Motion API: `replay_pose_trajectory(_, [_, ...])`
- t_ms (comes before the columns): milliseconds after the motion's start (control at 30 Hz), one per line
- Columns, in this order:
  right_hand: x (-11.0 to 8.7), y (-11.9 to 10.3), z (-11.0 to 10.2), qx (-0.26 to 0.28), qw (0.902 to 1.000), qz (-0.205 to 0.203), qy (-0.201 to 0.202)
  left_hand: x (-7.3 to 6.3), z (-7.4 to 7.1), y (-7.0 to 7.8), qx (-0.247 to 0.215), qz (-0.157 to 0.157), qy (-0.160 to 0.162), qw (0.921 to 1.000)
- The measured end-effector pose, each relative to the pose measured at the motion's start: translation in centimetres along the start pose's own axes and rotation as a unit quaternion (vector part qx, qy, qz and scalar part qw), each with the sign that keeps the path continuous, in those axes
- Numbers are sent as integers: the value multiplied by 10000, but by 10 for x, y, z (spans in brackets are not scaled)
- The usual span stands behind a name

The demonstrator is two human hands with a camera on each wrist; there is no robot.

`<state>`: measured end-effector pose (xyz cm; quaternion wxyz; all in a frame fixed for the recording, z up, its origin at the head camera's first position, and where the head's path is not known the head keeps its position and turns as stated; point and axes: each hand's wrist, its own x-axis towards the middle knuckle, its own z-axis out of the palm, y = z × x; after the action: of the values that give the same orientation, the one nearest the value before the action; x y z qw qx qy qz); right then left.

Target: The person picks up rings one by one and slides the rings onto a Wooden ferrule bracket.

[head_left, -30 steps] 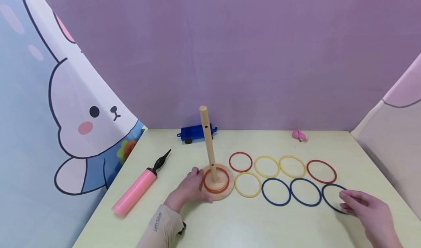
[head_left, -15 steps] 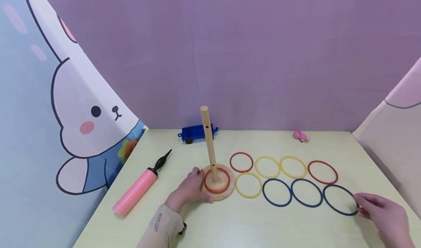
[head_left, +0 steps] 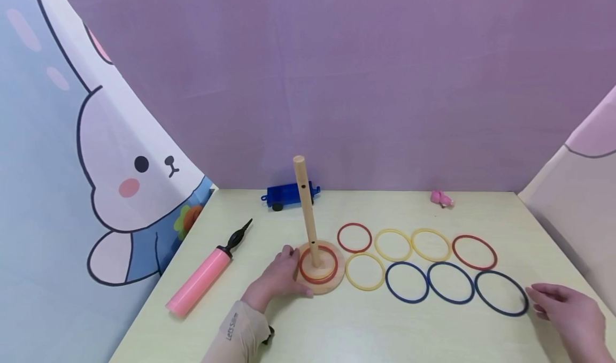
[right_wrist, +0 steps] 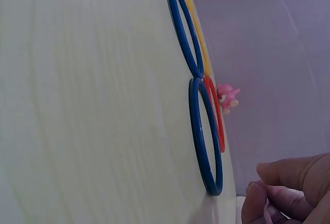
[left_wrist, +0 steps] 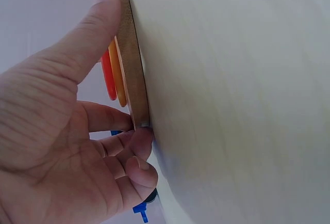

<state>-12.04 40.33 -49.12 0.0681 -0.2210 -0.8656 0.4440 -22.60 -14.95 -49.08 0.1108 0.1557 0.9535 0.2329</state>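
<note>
My left hand (head_left: 276, 275) grips the rim of the round wooden base of a ring-toss stand (head_left: 308, 208), thumb at the near side and fingers at the far left. A red ring (left_wrist: 108, 77) and a yellow-orange ring (left_wrist: 119, 77) lie stacked around the post on that base. On the table at the right, a dark blue ring (head_left: 512, 315) lies flat at the end of a row. My right hand (head_left: 568, 312) is just right of it, fingers loosely bent and holding nothing. In the right wrist view the fingertips are apart from the ring.
Two more blue rings (head_left: 406, 302), several yellow rings (head_left: 364, 290) and two red rings (head_left: 354, 224) lie in two rows right of the stand. A blue toy cart (head_left: 283, 194) and a small pink toy (head_left: 441, 198) are at the back. A pink hand pump (head_left: 199, 282) lies left.
My right hand slid the last blue ring to the right and flat beside the row, then let it go and moved slightly further right. My left hand stays on the base.
</note>
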Motion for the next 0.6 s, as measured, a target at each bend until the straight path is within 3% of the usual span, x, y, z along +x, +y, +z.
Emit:
replay_pose_trajectory(267, [7, 4, 2, -240, 9993, 280, -5, 0, 0, 0, -19, 21, 2, 10000])
replay_pose_trajectory(433, [9, 5, 1, -608, 9968, 472, -232, -1, 0, -1, -22, 27, -1, 10000])
replay_pose_trajectory(600, [11, 8, 3, -503, 9959, 582, -471, -1, -1, 0, -53, 3, -17, 10000])
